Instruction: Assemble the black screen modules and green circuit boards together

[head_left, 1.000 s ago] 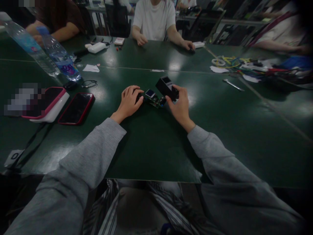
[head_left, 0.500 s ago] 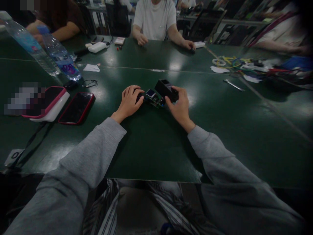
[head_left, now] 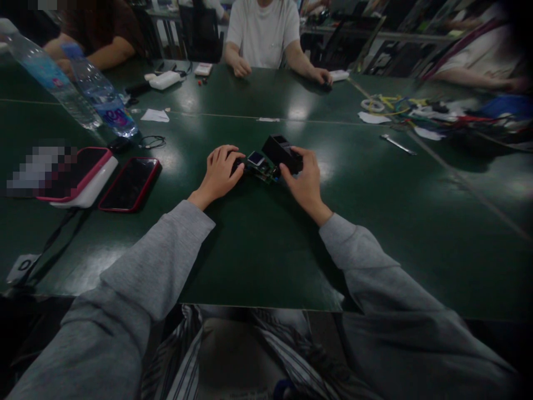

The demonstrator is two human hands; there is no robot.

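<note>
Between my hands lies a green circuit board (head_left: 266, 172) with a small screen (head_left: 255, 159) on its top. My right hand (head_left: 307, 180) is closed on a black box-shaped case (head_left: 280, 149), holding it tilted at the board's right side, thumb in front and fingers on the far side. At the board's left end, my left hand (head_left: 222, 171) is closed with its fingers curled over something dark, mostly hidden beneath them. Whether that dark piece is joined to the board cannot be seen.
Two phones, a red-cased one (head_left: 131, 184) and a pink-edged one (head_left: 79, 175), lie left, near two water bottles (head_left: 110, 105). A wrench (head_left: 397, 145) and tangled cables (head_left: 416, 108) are at right. Across the green table (head_left: 266, 250) sits a person in a white T-shirt (head_left: 263, 33).
</note>
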